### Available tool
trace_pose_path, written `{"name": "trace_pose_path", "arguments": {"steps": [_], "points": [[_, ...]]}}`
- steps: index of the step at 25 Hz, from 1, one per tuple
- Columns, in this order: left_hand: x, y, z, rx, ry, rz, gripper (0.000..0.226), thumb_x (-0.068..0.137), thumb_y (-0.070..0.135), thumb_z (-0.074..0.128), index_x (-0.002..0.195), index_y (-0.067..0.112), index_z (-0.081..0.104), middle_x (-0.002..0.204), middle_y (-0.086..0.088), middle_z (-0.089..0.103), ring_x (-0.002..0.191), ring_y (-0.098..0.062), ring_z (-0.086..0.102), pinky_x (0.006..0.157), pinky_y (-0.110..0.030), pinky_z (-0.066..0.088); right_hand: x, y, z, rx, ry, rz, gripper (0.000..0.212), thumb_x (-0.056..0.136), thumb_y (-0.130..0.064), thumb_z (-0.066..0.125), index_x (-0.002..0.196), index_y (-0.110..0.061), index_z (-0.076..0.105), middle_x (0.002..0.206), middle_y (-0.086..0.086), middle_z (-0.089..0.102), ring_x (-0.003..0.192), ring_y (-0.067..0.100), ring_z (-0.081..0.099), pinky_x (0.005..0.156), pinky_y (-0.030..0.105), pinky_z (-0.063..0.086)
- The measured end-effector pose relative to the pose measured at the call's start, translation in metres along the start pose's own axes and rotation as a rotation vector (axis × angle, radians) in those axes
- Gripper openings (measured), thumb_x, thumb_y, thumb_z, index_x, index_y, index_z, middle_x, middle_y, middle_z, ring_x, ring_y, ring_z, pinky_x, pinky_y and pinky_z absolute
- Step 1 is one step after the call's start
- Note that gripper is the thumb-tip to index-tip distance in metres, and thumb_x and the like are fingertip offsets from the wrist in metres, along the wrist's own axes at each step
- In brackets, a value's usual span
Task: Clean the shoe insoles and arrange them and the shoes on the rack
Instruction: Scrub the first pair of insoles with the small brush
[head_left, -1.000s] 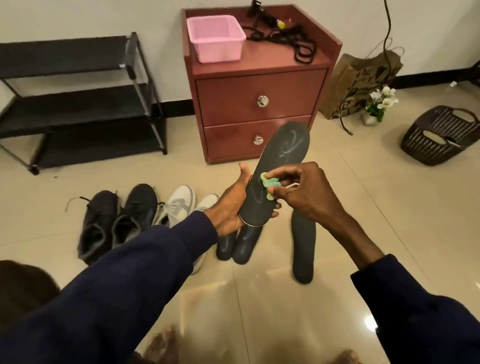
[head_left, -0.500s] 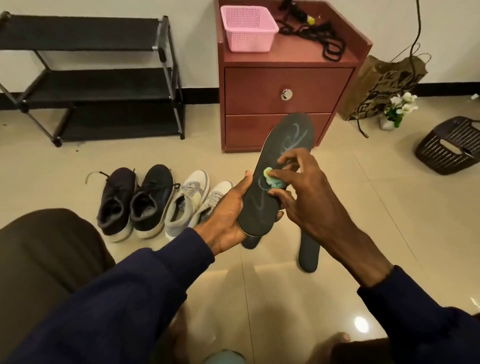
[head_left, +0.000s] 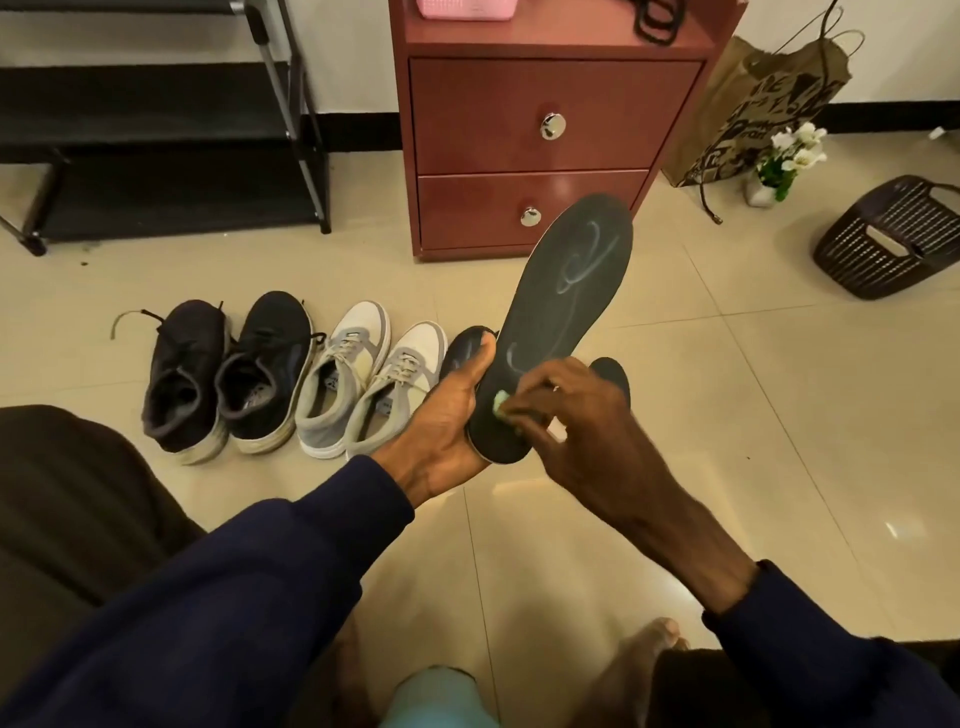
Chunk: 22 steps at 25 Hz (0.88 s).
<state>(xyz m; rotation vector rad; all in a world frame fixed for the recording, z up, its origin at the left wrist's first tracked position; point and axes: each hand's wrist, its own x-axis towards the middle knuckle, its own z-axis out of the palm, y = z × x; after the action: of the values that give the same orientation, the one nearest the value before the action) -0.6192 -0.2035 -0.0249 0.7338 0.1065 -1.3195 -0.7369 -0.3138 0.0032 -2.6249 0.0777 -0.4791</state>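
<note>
My left hand grips the heel end of a dark insole that tilts up and away, with wet streaks on its face. My right hand pinches a small green cloth against the insole near the heel. Two more dark insoles lie on the floor behind my hands, one at the left and one at the right, both mostly hidden. A pair of black shoes and a pair of grey-and-white sneakers stand side by side on the floor. The black shoe rack stands at the far left.
A red-brown two-drawer cabinet stands straight ahead, with a pink basket and black cords on top. A brown paper bag, a small pot of white flowers and a dark woven basket sit at the right. My knees and bare feet fill the bottom edge.
My right hand has slid the green cloth down the insole from its middle toward the heel, leaving wet streaks above. The view has dropped lower and come closer to the floor.
</note>
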Motion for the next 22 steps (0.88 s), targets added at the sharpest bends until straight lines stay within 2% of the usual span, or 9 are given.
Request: {"name": "trace_pose_path", "arguments": {"steps": [2, 4, 6, 9, 11, 14, 17, 19, 22], "points": [[0.003, -0.004, 0.002, -0.019, -0.018, 0.002, 0.05, 0.107, 0.048, 0.048, 0.14, 0.014, 0.063, 0.131, -0.013, 0.066, 0.108, -0.026, 0.064, 0.109, -0.044, 0.044, 0.011, 0.021, -0.007, -0.094, 0.157, 0.089, 0.012, 0.086, -0.011, 0.077, 0.097, -0.008, 0.076, 0.095, 0.006, 0.067, 0.088, 0.024, 0.059, 0.074, 0.034, 0.052], [0.004, -0.009, 0.003, -0.011, -0.03, -0.012, 0.046, 0.106, 0.047, 0.05, 0.135, 0.015, 0.066, 0.128, -0.013, 0.066, 0.109, -0.027, 0.062, 0.113, -0.047, 0.038, 0.014, 0.029, -0.012, -0.081, 0.271, 0.2, 0.014, 0.085, -0.011, 0.077, 0.098, -0.008, 0.076, 0.095, 0.007, 0.067, 0.088, 0.023, 0.059, 0.073, 0.038, 0.052], [0.004, -0.01, -0.001, 0.004, -0.028, -0.015, 0.047, 0.106, 0.046, 0.051, 0.137, 0.015, 0.065, 0.131, -0.012, 0.066, 0.111, -0.026, 0.063, 0.116, -0.045, 0.04, 0.002, 0.014, 0.0, 0.022, 0.222, 0.18, 0.014, 0.084, -0.011, 0.078, 0.098, -0.008, 0.077, 0.095, 0.006, 0.068, 0.086, 0.022, 0.06, 0.071, 0.037, 0.053], [0.002, -0.012, -0.005, 0.003, -0.02, -0.025, 0.046, 0.106, 0.046, 0.051, 0.13, 0.012, 0.068, 0.123, -0.012, 0.069, 0.104, -0.023, 0.068, 0.108, -0.04, 0.047, -0.009, -0.006, 0.005, 0.074, -0.001, 0.043, 0.014, 0.083, -0.012, 0.079, 0.097, -0.01, 0.078, 0.093, 0.005, 0.069, 0.083, 0.017, 0.058, 0.069, 0.032, 0.053], [-0.001, -0.016, -0.004, 0.017, -0.032, -0.04, 0.046, 0.106, 0.047, 0.048, 0.125, 0.012, 0.071, 0.118, -0.014, 0.07, 0.1, -0.026, 0.067, 0.11, -0.045, 0.044, 0.006, 0.016, -0.005, 0.022, 0.096, 0.116, 0.011, 0.083, -0.015, 0.079, 0.094, -0.011, 0.078, 0.091, 0.004, 0.071, 0.081, 0.016, 0.06, 0.071, 0.036, 0.054], [-0.003, -0.025, -0.002, 0.075, -0.031, -0.062, 0.048, 0.106, 0.048, 0.046, 0.118, 0.013, 0.076, 0.113, -0.015, 0.072, 0.095, -0.029, 0.068, 0.094, -0.046, 0.052, 0.008, 0.031, -0.015, -0.006, 0.251, 0.268, 0.011, 0.083, -0.017, 0.079, 0.093, -0.013, 0.077, 0.091, 0.002, 0.071, 0.081, 0.017, 0.064, 0.073, 0.038, 0.055], [-0.003, -0.023, -0.006, 0.049, 0.009, -0.067, 0.046, 0.104, 0.046, 0.054, 0.127, 0.009, 0.07, 0.115, -0.012, 0.072, 0.1, -0.025, 0.071, 0.101, -0.042, 0.052, -0.013, -0.014, 0.007, 0.078, 0.078, 0.15, 0.016, 0.082, -0.015, 0.078, 0.098, -0.014, 0.075, 0.094, 0.0, 0.07, 0.086, 0.016, 0.062, 0.074, 0.031, 0.053], [-0.002, -0.021, -0.007, 0.043, 0.021, -0.063, 0.044, 0.103, 0.045, 0.056, 0.125, 0.009, 0.069, 0.114, -0.012, 0.071, 0.099, -0.025, 0.07, 0.101, -0.042, 0.051, -0.011, -0.012, 0.007, 0.059, 0.011, 0.077, 0.016, 0.082, -0.013, 0.078, 0.098, -0.011, 0.075, 0.094, 0.003, 0.071, 0.087, 0.019, 0.062, 0.076, 0.03, 0.052], [-0.002, -0.024, -0.003, 0.039, -0.011, -0.074, 0.043, 0.106, 0.045, 0.049, 0.118, 0.012, 0.073, 0.112, -0.014, 0.071, 0.091, -0.027, 0.069, 0.09, -0.046, 0.051, 0.007, 0.027, -0.005, -0.044, 0.177, 0.241, 0.012, 0.084, -0.017, 0.077, 0.094, -0.011, 0.076, 0.092, 0.004, 0.071, 0.084, 0.021, 0.063, 0.075, 0.035, 0.054]]}}
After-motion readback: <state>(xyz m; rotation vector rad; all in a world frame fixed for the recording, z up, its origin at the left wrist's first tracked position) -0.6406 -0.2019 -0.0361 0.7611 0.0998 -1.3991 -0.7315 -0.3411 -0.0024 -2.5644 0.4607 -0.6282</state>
